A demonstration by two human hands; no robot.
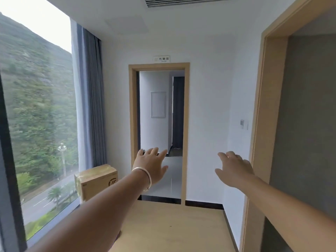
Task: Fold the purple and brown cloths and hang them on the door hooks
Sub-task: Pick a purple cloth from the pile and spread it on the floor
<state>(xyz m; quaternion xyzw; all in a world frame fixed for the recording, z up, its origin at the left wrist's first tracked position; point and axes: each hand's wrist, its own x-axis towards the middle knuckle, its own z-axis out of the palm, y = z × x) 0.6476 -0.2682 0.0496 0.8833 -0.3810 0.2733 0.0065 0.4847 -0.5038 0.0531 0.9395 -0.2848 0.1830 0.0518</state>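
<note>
Both my arms stretch forward at about chest height. My left hand (151, 164), with a silver bangle on its wrist, has its fingers spread and holds nothing. My right hand (234, 168) is likewise spread, palm down, and empty. Neither the purple cloth, the brown cloth nor any door hook is in view. Straight ahead of my hands is an open doorway (159, 131) with a light wooden frame.
A cardboard box (96, 180) stands on the floor at the left by the grey curtain (91, 95) and a large window (36, 106). At the right is another wooden door frame (261, 124). A wall switch (243, 124) sits between the two doorways. Light wooden floor lies below.
</note>
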